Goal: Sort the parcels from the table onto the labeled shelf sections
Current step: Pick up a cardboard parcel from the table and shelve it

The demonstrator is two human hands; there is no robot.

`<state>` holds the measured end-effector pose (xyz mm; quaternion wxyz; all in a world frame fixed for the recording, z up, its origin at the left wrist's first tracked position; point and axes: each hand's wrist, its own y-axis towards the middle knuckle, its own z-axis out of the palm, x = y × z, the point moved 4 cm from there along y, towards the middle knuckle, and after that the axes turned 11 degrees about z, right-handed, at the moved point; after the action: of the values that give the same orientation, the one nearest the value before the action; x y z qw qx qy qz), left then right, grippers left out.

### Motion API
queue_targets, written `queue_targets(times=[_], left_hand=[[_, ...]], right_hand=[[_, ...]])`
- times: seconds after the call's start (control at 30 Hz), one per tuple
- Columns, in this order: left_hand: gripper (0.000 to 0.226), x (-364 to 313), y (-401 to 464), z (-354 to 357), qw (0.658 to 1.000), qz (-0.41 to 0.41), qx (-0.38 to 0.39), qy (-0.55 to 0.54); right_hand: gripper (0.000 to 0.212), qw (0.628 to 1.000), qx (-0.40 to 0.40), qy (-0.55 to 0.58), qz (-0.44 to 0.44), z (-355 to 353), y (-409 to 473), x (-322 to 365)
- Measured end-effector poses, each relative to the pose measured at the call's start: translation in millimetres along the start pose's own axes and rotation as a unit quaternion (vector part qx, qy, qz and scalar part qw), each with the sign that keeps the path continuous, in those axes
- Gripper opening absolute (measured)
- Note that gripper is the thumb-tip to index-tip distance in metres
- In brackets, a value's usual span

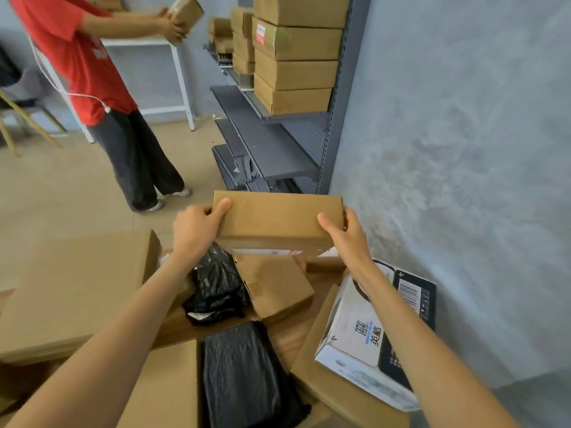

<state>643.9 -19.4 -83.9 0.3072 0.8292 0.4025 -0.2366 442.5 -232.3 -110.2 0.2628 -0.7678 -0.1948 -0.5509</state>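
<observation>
I hold the plain brown oblong cardboard parcel (pixel 275 219) at centre frame, my left hand (pixel 197 227) and right hand (pixel 346 236) gripping its ends, so it clears the heaped counter (pixel 290 332) toward the grey metal shelf (pixel 278 143) above.

Your left hand (pixel 194 233) and your right hand (pixel 347 239) are both bare. Behind the fingers, your forearms carry no sleeve, glove, watch or ring.
</observation>
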Motion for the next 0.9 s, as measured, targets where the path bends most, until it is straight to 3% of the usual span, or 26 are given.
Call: queue_targets(times=[0.2,0.3,0.43,0.53,0.67,0.8,0.9], left_hand=[[0.072,-38,12,-16,0.997,0.039,0.021,0.066],[0.077,-51,14,-19,0.991,0.101,0.039,0.073],[0.116,-70,14,-18,0.972,0.189,0.136,0.032],[0.129,-77,16,-16,0.964,0.212,0.162,0.006],[0.128,-74,18,-17,0.964,0.193,0.160,-0.085],[0.112,-81,19,-17,0.958,0.234,0.166,-0.031],[0.102,-85,22,-19,0.958,0.241,0.152,-0.026]], right_hand=[[0.044,0.997,-0.072,-0.019,-0.017,-27,-9,32],[0.034,0.995,-0.085,-0.039,-0.019,-40,-10,44],[0.027,0.993,-0.096,-0.068,-0.011,-53,-7,61],[0.024,0.993,-0.091,-0.075,-0.003,-60,-7,67],[0.030,0.995,-0.080,-0.063,0.021,-68,-8,66],[0.034,0.995,-0.055,-0.067,0.040,-69,-10,58],[0.052,0.996,-0.029,-0.081,0.036,-70,-16,56]])
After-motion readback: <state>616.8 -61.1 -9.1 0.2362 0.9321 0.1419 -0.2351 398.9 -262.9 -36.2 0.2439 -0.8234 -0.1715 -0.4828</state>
